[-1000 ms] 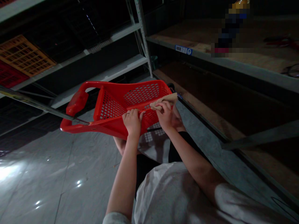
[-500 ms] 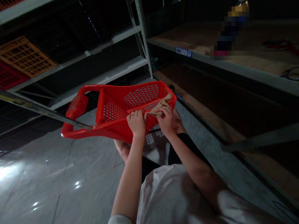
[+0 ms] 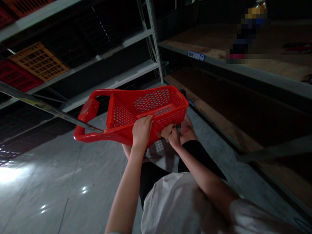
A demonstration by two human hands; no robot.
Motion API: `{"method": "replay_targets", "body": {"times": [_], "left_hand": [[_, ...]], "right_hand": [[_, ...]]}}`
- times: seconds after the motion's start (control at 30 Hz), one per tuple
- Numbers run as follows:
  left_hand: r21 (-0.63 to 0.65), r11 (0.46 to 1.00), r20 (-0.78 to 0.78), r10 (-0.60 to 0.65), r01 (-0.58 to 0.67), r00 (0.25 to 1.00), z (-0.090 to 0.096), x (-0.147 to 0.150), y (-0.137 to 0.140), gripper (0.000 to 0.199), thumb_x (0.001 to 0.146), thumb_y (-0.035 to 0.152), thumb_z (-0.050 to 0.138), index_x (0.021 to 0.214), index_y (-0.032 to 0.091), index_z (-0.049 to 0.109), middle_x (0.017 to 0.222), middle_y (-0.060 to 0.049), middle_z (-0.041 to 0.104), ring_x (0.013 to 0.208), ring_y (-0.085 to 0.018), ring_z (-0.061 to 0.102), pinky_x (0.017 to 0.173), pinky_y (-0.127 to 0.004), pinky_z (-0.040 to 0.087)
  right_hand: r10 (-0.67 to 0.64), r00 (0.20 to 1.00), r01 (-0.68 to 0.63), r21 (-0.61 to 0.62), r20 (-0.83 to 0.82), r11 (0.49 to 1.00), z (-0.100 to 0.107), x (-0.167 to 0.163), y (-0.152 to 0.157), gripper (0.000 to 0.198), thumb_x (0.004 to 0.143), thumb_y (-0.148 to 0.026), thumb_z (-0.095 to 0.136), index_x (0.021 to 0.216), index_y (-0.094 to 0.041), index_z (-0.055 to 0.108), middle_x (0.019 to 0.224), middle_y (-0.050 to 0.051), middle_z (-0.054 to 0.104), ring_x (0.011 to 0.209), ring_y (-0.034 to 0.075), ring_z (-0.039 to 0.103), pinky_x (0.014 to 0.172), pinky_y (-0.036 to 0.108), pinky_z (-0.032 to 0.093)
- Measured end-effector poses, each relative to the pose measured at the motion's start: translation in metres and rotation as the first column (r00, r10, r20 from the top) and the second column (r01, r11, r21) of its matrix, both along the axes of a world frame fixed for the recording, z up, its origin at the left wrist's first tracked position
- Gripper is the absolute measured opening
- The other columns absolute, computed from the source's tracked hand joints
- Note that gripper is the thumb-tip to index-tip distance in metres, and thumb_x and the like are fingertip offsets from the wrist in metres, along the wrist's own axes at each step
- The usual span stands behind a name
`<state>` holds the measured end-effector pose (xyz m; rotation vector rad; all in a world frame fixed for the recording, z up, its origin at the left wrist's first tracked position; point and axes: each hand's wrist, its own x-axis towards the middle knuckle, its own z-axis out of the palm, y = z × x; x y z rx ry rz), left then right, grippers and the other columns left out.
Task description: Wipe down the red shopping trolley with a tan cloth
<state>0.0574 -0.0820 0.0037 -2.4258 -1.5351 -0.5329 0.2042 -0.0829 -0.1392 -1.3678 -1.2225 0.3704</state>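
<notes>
A red plastic shopping cart (image 3: pixel 122 138) with perforated walls stands across my knees, its looped handle pointing left. My left hand (image 3: pixel 141 130) is closed over the cart's near rim, fingers hooked inside. Below that rim, my right hand (image 3: pixel 174 137) grips a tan cloth (image 3: pixel 166 131) against the outer face of the near side wall. Part of the cloth is hidden under my fingers. The inside of the basket shows only bare red plastic and its holes.
Metal shelving with orange crates (image 3: pixel 40 61) and red crates (image 3: pixel 18 75) runs along the left. A wooden shelf (image 3: pixel 209 42) with a blue label is on the right. A metal bar (image 3: pixel 51 109) slants toward the cart's handle. Grey floor (image 3: pixel 60 175) lies below.
My right hand has moved the cloth from the top rim down onto the outside of the near wall. My left hand stays on the rim. The whole view has shifted slightly.
</notes>
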Motion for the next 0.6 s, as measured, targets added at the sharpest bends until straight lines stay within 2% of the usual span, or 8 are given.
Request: {"method": "replay_targets", "body": {"times": [0.1,0.17,0.23,0.3,0.37,0.47,0.53,0.6], "left_hand": [[0.088,0.991,-0.041,0.103,-0.099,0.994,0.028,-0.035,-0.004,0.035,0.103,0.036,0.044,0.123,0.023,0.070,0.114,-0.010,0.076,0.108,-0.028,0.066,0.100,-0.042,0.041],[0.139,0.971,-0.057,0.202,-0.192,0.978,0.042,-0.057,-0.005,0.036,0.102,0.042,0.047,0.120,0.023,0.071,0.110,-0.011,0.077,0.103,-0.030,0.068,0.098,-0.044,0.041],[0.150,0.954,-0.101,0.277,-0.261,0.955,0.047,-0.074,-0.005,0.037,0.101,0.046,0.048,0.112,0.022,0.074,0.101,-0.012,0.078,0.094,-0.030,0.069,0.091,-0.044,0.043],[0.150,0.946,-0.169,0.312,-0.288,0.935,0.045,-0.083,-0.004,0.041,0.102,0.048,0.045,0.101,0.021,0.075,0.091,-0.012,0.077,0.087,-0.031,0.069,0.084,-0.043,0.043],[0.165,0.942,-0.208,0.323,-0.292,0.923,0.039,-0.083,-0.003,0.046,0.103,0.047,0.039,0.091,0.021,0.074,0.085,-0.013,0.076,0.085,-0.030,0.069,0.081,-0.043,0.042],[0.206,0.927,-0.181,0.352,-0.314,0.919,0.033,-0.076,-0.004,0.050,0.104,0.048,0.035,0.084,0.021,0.072,0.084,-0.013,0.076,0.083,-0.029,0.068,0.081,-0.043,0.041],[0.210,0.922,-0.157,0.359,-0.324,0.920,0.031,-0.070,-0.006,0.052,0.104,0.049,0.034,0.082,0.021,0.072,0.084,-0.013,0.075,0.082,-0.029,0.067,0.081,-0.043,0.040],[0.205,0.924,-0.140,0.355,-0.324,0.924,0.030,-0.064,-0.008,0.052,0.104,0.049,0.033,0.082,0.021,0.071,0.084,-0.013,0.075,0.083,-0.029,0.066,0.081,-0.044,0.040]], "right_hand": [[0.001,0.998,0.004,0.066,-0.065,0.998,0.032,0.002,0.007,0.013,0.092,-0.021,0.057,0.095,-0.019,0.069,0.100,0.006,0.067,0.096,0.020,0.065,0.090,0.038,0.056],[0.010,0.997,0.000,0.149,-0.070,0.989,0.049,0.001,0.012,0.020,0.086,-0.014,0.055,0.099,-0.023,0.068,0.105,0.006,0.065,0.105,0.021,0.062,0.099,0.040,0.051],[-0.003,1.000,0.009,0.191,-0.030,0.982,0.053,-0.004,0.015,0.030,0.082,-0.011,0.056,0.107,-0.025,0.065,0.115,0.007,0.060,0.117,0.023,0.057,0.107,0.043,0.045],[-0.046,0.999,0.046,0.165,-0.005,0.985,0.040,-0.010,0.017,0.037,0.079,-0.010,0.056,0.113,-0.024,0.063,0.122,0.009,0.052,0.124,0.025,0.051,0.112,0.046,0.040],[-0.105,0.994,0.108,0.118,-0.032,0.987,0.016,-0.016,0.017,0.045,0.075,-0.008,0.056,0.118,-0.022,0.059,0.128,0.012,0.044,0.128,0.026,0.046,0.115,0.049,0.037],[-0.178,0.974,0.187,0.055,-0.140,0.981,-0.018,-0.017,0.019,0.051,0.070,-0.008,0.057,0.119,-0.020,0.053,0.126,0.012,0.044,0.125,0.026,0.046,0.114,0.050,0.038],[-0.202,0.956,0.209,0.010,-0.214,0.978,-0.024,-0.009,0.022,0.044,0.069,-0.009,0.056,0.111,-0.020,0.053,0.118,0.010,0.048,0.116,0.024,0.051,0.110,0.049,0.042],[-0.219,0.942,0.232,0.021,-0.254,0.972,-0.012,0.002,0.026,0.036,0.070,-0.010,0.057,0.105,-0.020,0.055,0.113,0.009,0.051,0.111,0.024,0.054,0.108,0.048,0.044]]}}
